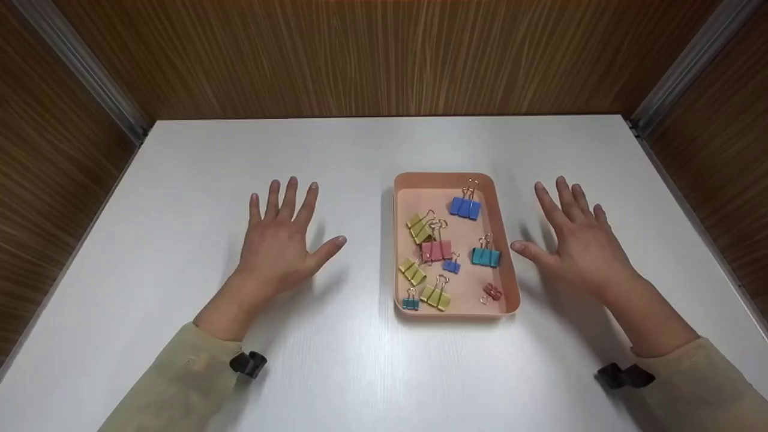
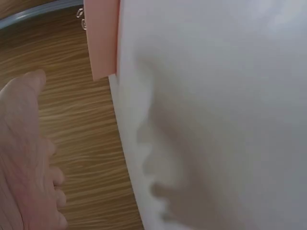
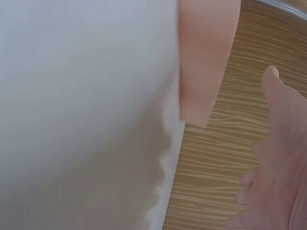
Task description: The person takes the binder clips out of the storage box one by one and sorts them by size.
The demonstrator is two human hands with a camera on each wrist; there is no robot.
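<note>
A pink tray (image 1: 403, 186) sits on the white table (image 1: 372, 150), a little right of centre. Several binder clips lie in it: a blue one (image 1: 465, 207), a pink one (image 1: 436, 250), a teal one (image 1: 485, 257), yellow ones (image 1: 420, 227) and a small red one (image 1: 492, 291). My left hand (image 1: 282, 240) hovers flat and open, fingers spread, left of the tray. My right hand (image 1: 573, 240) hovers flat and open just right of the tray, its thumb near the rim. Neither hand holds anything. The wrist views show the tray's outer wall (image 2: 101, 38) (image 3: 206, 57) and each palm (image 2: 21, 158) (image 3: 280, 158).
Wood-grain walls (image 1: 384, 54) close the table on three sides, with metal strips (image 1: 84, 72) in the back corners. Black wrist straps (image 1: 249, 364) (image 1: 624, 376) sit on beige sleeves.
</note>
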